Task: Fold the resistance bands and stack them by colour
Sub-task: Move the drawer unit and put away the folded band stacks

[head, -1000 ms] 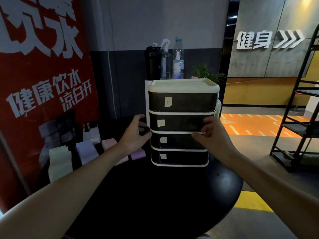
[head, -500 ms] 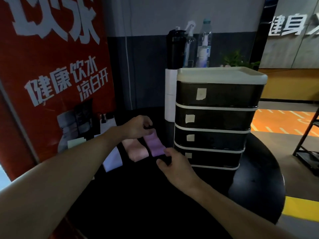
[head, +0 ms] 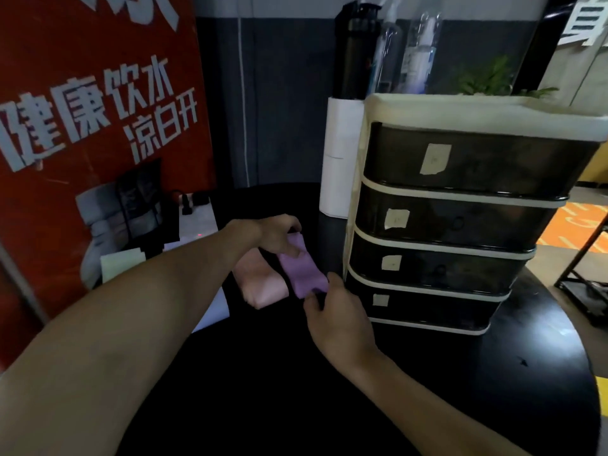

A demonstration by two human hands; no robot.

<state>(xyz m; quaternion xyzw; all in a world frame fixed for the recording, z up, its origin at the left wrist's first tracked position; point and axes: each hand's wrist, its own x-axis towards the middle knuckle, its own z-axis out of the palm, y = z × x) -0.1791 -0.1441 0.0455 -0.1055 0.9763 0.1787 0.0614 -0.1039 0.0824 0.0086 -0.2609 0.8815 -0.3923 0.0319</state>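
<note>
Just left of the smoky plastic drawer unit (head: 444,222), a flat, matte purple band (head: 302,271) is stretching over the glossy black bench (head: 296,390). The left hand (head: 276,235) is pinching its far end and the right hand (head: 335,320) its near end, both grips narrow. A soft folded pink band (head: 260,286) is lying just beyond it.

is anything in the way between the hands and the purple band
Nothing visible stands between them. The left hand grips the purple band at its far end and the right hand pinches its near end. The pink band lies beside it on one side, the drawer unit on the other.
</note>
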